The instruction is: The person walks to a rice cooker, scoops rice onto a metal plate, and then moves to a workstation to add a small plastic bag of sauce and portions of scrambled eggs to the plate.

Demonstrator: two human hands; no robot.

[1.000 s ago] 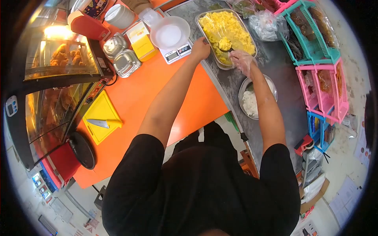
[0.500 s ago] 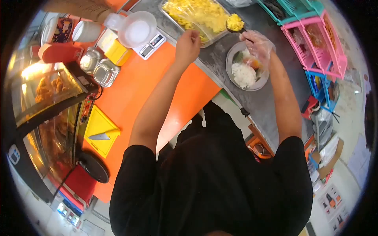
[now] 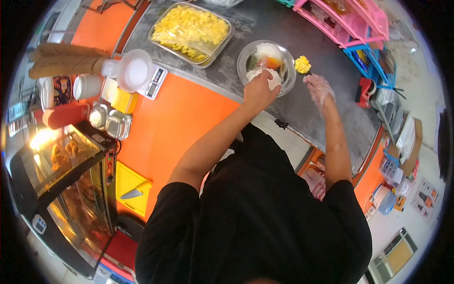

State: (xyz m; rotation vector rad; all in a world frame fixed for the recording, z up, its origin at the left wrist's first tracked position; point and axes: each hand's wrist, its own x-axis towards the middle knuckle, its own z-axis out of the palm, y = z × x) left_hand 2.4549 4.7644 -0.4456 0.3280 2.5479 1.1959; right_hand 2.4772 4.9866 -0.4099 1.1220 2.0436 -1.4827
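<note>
A clear round bowl (image 3: 242, 57) stands on the grey counter. It holds white rice (image 3: 268, 49) and some orange and green food. My bare left hand (image 3: 261, 91) is at the bowl's near rim, its fingers curled over the edge by the rice. To the right of the bowl, my right hand (image 3: 319, 89), in a clear plastic glove, has its fingers closed around a spoon, its handle mostly hidden. Heaped on the spoon is yellow food (image 3: 302, 65) that looks like scrambled egg. A clear-sided tray (image 3: 231, 37) of the same yellow food sits further left.
On the left are a kitchen scale (image 3: 155, 83) with a white container (image 3: 135, 71), foil trays (image 3: 118, 124), and a yellow cutting board (image 3: 124, 175) with a knife (image 3: 132, 193). A lit food warmer (image 3: 61, 189) stands beyond. Pink baskets (image 3: 331, 29) and a tape dispenser (image 3: 365, 92) are at right.
My left hand has moved from beside the tray to the bowl's near rim. The spoon of yellow food has gone from near the tray to the bowl's right side. My view has shifted.
</note>
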